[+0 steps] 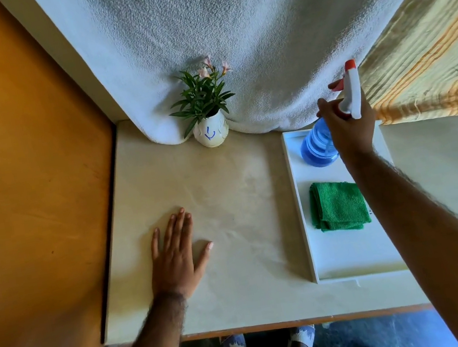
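My right hand (pixel 350 125) grips the neck of a blue spray bottle (pixel 317 145) with a white and red trigger head, over the far end of a white tray (pixel 354 261). The bottle leans to the left; whether its base touches the tray I cannot tell. A folded green cloth (pixel 337 205) lies in the middle of the tray. My left hand (pixel 176 254) rests flat on the cream tabletop (pixel 233 190), fingers straight and spread, holding nothing.
A small white vase with a green plant and pink flowers (pixel 206 110) stands at the back of the table against a draped white towel (pixel 244 34). A striped cloth (pixel 430 64) hangs at right. An orange wooden panel (pixel 16 178) borders the table's left edge.
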A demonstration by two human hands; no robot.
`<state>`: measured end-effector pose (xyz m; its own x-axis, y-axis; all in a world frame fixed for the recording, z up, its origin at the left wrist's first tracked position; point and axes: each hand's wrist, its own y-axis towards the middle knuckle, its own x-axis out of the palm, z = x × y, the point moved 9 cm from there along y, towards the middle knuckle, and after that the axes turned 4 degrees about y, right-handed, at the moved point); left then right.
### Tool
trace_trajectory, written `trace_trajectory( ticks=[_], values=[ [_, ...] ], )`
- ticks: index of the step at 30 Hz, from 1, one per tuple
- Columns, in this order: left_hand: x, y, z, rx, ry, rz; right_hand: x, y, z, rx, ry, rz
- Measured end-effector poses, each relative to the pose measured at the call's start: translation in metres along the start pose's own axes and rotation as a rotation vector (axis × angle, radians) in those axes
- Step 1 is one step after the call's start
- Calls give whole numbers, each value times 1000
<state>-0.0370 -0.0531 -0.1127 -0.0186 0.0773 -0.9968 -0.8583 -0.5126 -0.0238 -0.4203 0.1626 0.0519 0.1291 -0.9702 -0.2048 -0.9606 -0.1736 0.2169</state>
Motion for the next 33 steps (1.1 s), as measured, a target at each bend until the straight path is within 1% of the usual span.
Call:
trace_trajectory(
  ticks=[4,7,9,11,12,14,16,17,19,21,24,27,28,30,33],
  values=[
    [1,0,-1,0,-18,6,0,-2,9,52,-25,-60],
    [0,0,0,1,-24,10,-8,-21,28,117,-137,-130],
    [0,0,0,1,-33,18,-22,-49,39,57,-230,-149],
    [-1,0,1,-3,-32,23,-39,-84,48,-48,-409,-182],
    [-1,0,1,-3,-30,27,-46,-102,54,-110,-515,-231],
    [0,-1,0,-4,-19,31,-55,-137,69,-187,-688,-405],
    [1,0,-1,-1,-12,35,-60,-161,84,-240,-787,-568],
    [1,0,-1,2,-11,38,-62,-168,88,-277,-826,-615],
    [0,1,2,6,-4,47,-62,-170,89,-361,-910,-652],
    [0,2,3,7,5,61,-54,-166,83,-417,-980,-644],
    [-1,0,0,4,17,64,-42,-162,75,-384,-1019,-614],
    [-1,0,0,2,4,64,-43,-158,68,-287,-971,-555],
    [-1,0,1,1,-6,64,-43,-158,63,-282,-945,-533],
    [-2,1,1,-1,-13,62,-32,-161,46,-351,-881,-516],
    [-3,-1,1,1,-5,53,10,-171,14,-490,-749,-557]
  ],
)
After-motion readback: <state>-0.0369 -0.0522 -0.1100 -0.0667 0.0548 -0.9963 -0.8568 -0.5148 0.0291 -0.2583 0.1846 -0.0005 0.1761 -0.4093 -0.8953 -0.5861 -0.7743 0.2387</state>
